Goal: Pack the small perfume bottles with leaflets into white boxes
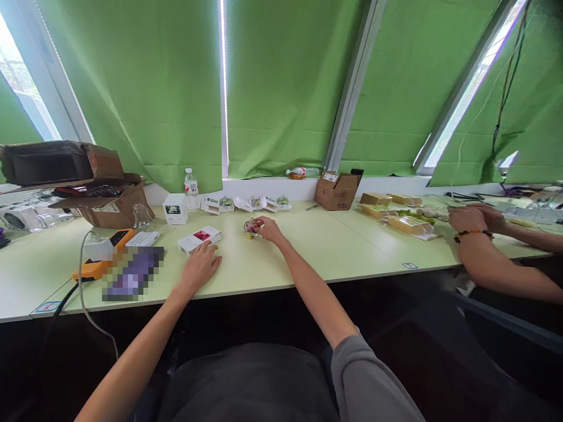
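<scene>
My left hand (200, 266) rests at the near edge of a small white box (199, 239) with a red flower picture. Its fingertips touch the box, and its fingers lie stretched out with the thumb apart. To the right, my right hand (269, 228) pinches a small shiny glass trinket (250, 228) with gold-coloured parts, low over the table. The fingers cover part of it, so its exact kind cannot be told. Behind, along the wall, stand several small opened white boxes (212, 205) with green, round, glassy pieces (226, 203) beside them.
A plastic bottle (191, 190) and a white carton (175, 209) stand behind the left hand. An orange device (90, 270), a blurred-out flat object (134, 274) and a cable lie left. A brown box (338, 190) stands back right; another person's hands (470, 220) are far right.
</scene>
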The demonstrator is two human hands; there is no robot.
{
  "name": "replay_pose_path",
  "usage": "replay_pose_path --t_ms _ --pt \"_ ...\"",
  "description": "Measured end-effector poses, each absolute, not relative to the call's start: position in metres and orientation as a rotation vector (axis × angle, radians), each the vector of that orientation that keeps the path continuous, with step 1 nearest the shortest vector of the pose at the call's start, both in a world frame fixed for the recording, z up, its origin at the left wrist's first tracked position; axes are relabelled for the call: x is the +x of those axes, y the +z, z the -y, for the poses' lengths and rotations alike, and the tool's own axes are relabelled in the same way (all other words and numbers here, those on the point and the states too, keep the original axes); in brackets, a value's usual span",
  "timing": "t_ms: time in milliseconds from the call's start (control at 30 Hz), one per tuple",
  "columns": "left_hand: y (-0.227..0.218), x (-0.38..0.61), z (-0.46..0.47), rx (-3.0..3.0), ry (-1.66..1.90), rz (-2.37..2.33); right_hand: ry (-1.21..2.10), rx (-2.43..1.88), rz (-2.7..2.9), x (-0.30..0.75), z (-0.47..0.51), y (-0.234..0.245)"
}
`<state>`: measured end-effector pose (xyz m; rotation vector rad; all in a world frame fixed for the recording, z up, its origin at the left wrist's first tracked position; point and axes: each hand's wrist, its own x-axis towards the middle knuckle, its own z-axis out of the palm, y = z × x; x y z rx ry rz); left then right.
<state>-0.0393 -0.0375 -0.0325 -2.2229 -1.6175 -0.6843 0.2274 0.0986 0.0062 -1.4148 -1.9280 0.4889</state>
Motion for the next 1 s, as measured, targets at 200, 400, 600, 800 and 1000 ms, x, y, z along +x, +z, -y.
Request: replay_pose_path --t_ms 200,400,600,800,1000 --pt "-0.032 -0.04 0.037 -2.251 -0.702 1.587 0.686 -1.324 1.912 0.224 -0.095 0.006" --pt "-0.029 -0.038 0.039 -2.287 -0.722 1.572 0.835 -1.2 1.948 0.215 -0.088 0.008" --pt "-0.027 -0.037 0.04 -2.329 -0.712 1.567 0.942 -1.084 2.007 0.21 -0.078 0.011" --pt "-0.026 -0.036 0.04 -2.347 -0.728 1.571 0.989 -1.065 2.061 0.205 -0.066 0.015" --pt "-0.026 -0.036 0.041 -2.354 -0.719 1.569 0.893 -1.122 1.99 0.215 -0.058 0.022"
